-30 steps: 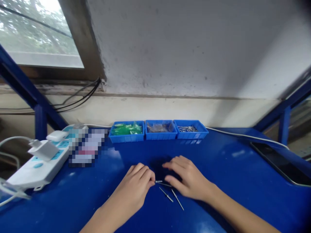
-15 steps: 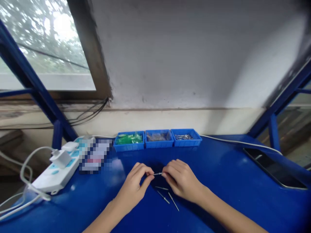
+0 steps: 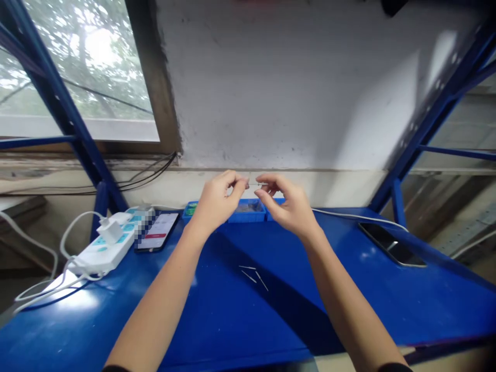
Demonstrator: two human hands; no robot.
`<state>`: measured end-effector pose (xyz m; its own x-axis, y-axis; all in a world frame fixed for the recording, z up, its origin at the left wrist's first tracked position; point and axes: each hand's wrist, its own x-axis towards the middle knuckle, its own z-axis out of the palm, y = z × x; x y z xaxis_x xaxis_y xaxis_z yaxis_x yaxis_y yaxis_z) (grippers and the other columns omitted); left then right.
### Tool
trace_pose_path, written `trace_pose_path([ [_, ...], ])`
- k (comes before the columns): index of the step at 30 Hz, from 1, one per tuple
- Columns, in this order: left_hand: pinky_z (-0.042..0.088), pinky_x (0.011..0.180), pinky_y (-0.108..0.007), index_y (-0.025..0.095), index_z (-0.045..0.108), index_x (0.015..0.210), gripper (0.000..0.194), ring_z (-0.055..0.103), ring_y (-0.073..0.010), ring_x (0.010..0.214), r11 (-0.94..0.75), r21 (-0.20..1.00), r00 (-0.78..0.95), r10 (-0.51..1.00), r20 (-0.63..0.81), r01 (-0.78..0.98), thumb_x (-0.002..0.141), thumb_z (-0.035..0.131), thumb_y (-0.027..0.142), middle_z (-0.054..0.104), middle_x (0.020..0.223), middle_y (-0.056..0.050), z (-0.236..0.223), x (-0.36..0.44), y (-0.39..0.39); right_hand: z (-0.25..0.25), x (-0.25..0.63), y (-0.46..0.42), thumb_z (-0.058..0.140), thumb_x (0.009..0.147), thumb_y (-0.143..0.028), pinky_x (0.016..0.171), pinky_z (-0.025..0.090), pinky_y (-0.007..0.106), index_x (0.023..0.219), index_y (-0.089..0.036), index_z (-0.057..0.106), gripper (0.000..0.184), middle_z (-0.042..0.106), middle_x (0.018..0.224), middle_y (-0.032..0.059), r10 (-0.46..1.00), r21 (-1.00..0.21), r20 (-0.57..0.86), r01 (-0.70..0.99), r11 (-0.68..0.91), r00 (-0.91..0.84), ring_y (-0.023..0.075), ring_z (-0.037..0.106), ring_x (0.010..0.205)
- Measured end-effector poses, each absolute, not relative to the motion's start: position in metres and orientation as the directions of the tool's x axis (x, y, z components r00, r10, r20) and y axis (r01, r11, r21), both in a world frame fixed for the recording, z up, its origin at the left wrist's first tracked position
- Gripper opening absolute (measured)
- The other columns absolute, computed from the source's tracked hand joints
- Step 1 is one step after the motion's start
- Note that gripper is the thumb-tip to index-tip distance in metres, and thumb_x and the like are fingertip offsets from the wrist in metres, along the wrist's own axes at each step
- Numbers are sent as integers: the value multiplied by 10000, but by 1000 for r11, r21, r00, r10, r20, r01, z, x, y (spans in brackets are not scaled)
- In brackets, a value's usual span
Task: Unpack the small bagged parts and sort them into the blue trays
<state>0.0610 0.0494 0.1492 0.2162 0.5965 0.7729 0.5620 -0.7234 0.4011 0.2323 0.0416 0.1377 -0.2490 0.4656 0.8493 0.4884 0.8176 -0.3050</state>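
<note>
Both hands are raised in front of the wall, above the blue bins. My left hand [image 3: 222, 199] pinches one end of a thin metal pin [image 3: 252, 184] between thumb and forefinger. Facing it, my right hand [image 3: 284, 201] has the pin's other end, where a slightly thicker part shows, between its thumb and fingers. The pin lies about level; its finer detail is too small to make out. Three similar loose metal pins [image 3: 262, 281] lie apart on the blue table [image 3: 217, 315] below.
Behind my hands stand small blue bins [image 3: 247, 216], partly covered; green packets [image 3: 190, 208] show in the left one. At left are a white power strip [image 3: 112, 253] with plugs and cables, and a phone [image 3: 158, 232]. Another phone [image 3: 391, 244] lies at right.
Both hands have lifted from low over the table to above the bins, carrying the pin. The gap between them is slightly wider. The camera view has shifted; the loose pins stay on the table.
</note>
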Motion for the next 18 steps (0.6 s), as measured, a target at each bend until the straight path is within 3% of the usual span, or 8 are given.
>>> trace_pose_path([
  [6, 442, 703, -241, 151, 606, 753, 249, 594, -127, 728, -694, 490, 134, 637, 759, 527, 889, 466, 306, 660, 742, -12, 156, 50, 50, 147, 219, 49, 508, 859, -227, 698, 484, 261, 929, -179, 584, 114, 652, 774, 8, 479, -362, 853, 425, 830, -208, 126, 622, 730],
  [18, 447, 674, -246, 174, 611, 777, 234, 609, -154, 743, -633, 520, 96, 682, 725, 574, 878, 474, 335, 664, 749, -15, 151, 31, 55, 150, 209, 61, 524, 832, -158, 717, 497, 264, 872, -192, 620, 110, 670, 816, 14, 390, -263, 878, 402, 877, -276, 136, 623, 758],
])
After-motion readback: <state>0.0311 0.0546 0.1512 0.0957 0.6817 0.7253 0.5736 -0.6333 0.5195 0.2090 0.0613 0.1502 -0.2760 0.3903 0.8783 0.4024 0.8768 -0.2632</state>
